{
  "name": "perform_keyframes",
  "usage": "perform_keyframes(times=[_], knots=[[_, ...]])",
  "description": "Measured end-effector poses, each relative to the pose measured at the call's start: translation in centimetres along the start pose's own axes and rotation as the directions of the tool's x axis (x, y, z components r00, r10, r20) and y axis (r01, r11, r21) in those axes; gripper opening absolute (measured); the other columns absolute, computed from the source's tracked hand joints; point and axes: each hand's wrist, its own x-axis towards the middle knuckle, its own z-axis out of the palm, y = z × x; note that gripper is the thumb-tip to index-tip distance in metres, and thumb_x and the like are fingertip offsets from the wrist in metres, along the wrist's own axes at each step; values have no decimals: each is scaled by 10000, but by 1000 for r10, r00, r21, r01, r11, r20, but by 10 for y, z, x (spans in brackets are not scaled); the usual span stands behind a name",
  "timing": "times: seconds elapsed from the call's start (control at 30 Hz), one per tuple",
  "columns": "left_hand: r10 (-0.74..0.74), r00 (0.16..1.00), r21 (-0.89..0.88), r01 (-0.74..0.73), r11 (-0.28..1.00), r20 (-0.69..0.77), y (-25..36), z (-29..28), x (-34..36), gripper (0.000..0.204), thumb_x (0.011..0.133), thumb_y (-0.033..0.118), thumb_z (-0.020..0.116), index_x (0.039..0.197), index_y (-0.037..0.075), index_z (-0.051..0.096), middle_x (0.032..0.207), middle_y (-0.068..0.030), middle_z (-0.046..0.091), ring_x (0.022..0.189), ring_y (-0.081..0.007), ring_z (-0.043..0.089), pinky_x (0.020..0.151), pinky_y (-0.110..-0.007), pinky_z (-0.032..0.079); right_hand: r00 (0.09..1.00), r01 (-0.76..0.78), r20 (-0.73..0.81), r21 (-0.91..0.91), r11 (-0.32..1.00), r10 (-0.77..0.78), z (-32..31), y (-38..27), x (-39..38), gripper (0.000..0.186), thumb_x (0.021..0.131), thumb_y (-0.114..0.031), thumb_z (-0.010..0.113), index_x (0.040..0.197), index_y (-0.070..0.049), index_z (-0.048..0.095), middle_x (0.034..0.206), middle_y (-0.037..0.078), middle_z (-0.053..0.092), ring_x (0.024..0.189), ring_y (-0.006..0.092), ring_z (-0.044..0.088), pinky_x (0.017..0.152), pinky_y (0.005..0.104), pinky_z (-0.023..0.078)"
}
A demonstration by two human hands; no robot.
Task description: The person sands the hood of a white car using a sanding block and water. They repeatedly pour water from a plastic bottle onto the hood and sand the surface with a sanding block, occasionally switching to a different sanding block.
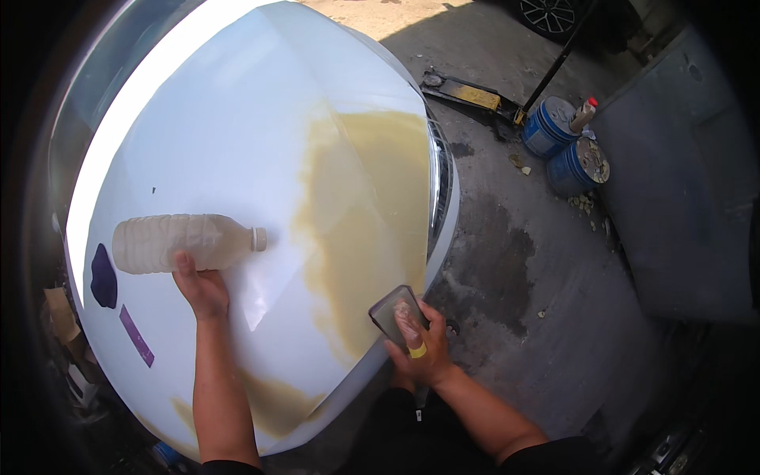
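My left hand (203, 293) grips a large clear plastic bottle (218, 241) lying sideways over the white car hood (214, 119), its capped end pointing right. Cloudy pale contents show through its wall. At the hood's near right edge, my right hand (431, 348) is closed around a flat grey rectangular block (388, 313) with rounded corners and a dark rim; its exact kind is unclear. One finger of that hand is wrapped in whitish film and yellow tape. A wide yellowish patch (368, 206) covers the hood's right side, partly beside the block.
On the hood's left lie a dark purple pad (103, 277) and a purple strip (137, 336). Beyond the headlight (438, 178), the grey floor holds a yellow and black floor jack (475, 96) and two blue buckets (548, 128). A grey panel (681, 182) stands at the right.
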Motion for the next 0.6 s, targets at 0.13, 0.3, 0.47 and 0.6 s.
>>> perform_keyframes(times=[0.13, 0.3, 0.47, 0.6], knots=[[-12, 1000, 8, 12, 1000, 12, -4, -6, 0, 640, 971, 494, 553, 1380, 17, 431, 1344, -117, 520, 1249, -254, 516, 1080, -419, 404, 1000, 25, -5, -69, 997, -26, 10, 11, 101, 636, 787, -208, 750, 1360, -44, 528, 1290, 134, 624, 1165, 385, 494, 1003, 483, 393], [-17, 999, 1, 17, 1000, 38, -4, 6, 2, 656, 965, 505, 557, 1385, 19, 423, 1341, -115, 518, 1251, -250, 507, 1075, -414, 404, 1000, -7, -7, -125, 992, 6, 28, 24, 202, 602, 827, -214, 716, 1364, -24, 523, 1275, 145, 624, 1160, 396, 468, 988, 490, 387], [-13, 1000, 12, 13, 1000, -20, 0, 1, -5, 672, 961, 516, 562, 1387, 16, 418, 1339, -113, 513, 1254, -250, 499, 1080, -411, 395, 998, 35, 56, 5, 999, -35, -1, -1, 48, 675, 779, -214, 754, 1391, -74, 505, 1404, 99, 558, 1199, 371, 486, 998, 491, 388], [7, 1000, 4, -7, 1000, 6, 0, 7, -3, 677, 956, 511, 576, 1387, 15, 414, 1336, -110, 511, 1252, -246, 498, 1081, -405, 393, 991, 130, 33, -47, 990, -129, 9, 16, 96, 641, 783, -202, 750, 1368, -59, 531, 1371, 121, 577, 1177, 381, 491, 976, 478, 399]])
